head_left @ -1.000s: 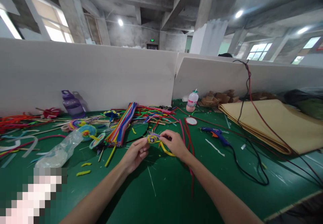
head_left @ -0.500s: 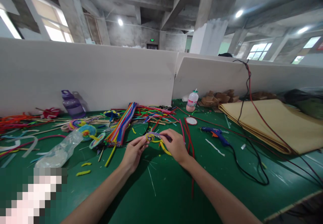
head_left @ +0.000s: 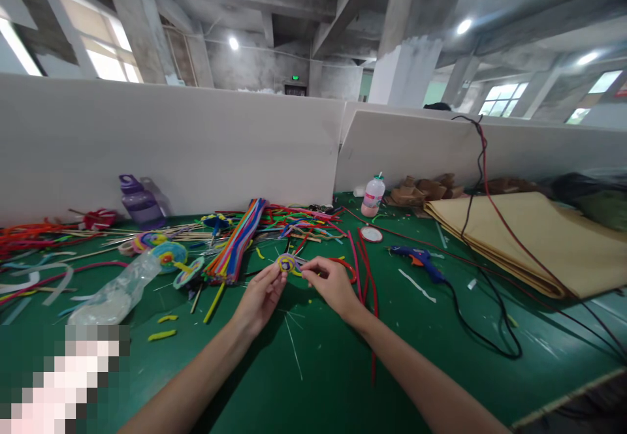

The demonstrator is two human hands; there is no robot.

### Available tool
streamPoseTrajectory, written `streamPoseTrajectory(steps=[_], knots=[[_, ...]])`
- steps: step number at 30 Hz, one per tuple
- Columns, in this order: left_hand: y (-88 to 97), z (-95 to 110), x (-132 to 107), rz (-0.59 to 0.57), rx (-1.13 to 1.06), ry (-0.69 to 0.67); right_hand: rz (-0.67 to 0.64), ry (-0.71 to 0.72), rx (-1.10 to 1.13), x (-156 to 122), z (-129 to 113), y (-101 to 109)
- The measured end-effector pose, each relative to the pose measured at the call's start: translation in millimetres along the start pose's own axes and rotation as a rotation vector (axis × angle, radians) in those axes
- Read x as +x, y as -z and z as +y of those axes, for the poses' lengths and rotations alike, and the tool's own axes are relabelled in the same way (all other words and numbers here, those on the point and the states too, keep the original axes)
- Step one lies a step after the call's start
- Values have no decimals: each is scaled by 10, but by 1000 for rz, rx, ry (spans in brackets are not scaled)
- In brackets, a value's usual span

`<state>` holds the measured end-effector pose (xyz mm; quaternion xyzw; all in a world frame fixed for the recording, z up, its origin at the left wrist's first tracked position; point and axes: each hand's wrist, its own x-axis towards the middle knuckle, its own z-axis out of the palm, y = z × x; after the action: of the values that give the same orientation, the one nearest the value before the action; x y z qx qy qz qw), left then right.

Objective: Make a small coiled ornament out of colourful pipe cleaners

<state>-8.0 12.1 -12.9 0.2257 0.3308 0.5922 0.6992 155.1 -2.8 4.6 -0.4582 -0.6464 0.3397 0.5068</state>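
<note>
My left hand (head_left: 258,299) pinches a small coiled disc of pipe cleaner (head_left: 287,263), yellow outside with purple in the middle, just above the green table (head_left: 304,382). My right hand (head_left: 329,282) is closed on the loose end of that pipe cleaner, right beside the coil. A red pipe cleaner (head_left: 345,265) curves past my right fingers. A bundle of many-coloured pipe cleaners (head_left: 235,241) lies just beyond my left hand.
Finished spiral discs on sticks (head_left: 169,256) and a clear plastic bag (head_left: 115,294) lie at left. A purple bottle (head_left: 140,202) and a pink-white bottle (head_left: 372,196) stand by the white divider. A blue glue gun (head_left: 416,258) with black cable lies right, beside brown paper sheets (head_left: 533,238).
Both hands moved slightly away from me with the coil. The yellow tail that hung below my right hand is wound in and no longer shows.
</note>
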Motion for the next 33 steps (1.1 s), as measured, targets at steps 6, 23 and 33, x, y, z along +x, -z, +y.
streamPoseTrajectory(steps=[6,23,33], knots=[[25,-2,3,-67,-61,102,54,44,-18,44,58,35],[-176,-54,-140,66,-153,80,-160,-360,554,-14,63,-92],[-118,-102,-157,-77,178,-51,130,89,-95,22,-2,-25]])
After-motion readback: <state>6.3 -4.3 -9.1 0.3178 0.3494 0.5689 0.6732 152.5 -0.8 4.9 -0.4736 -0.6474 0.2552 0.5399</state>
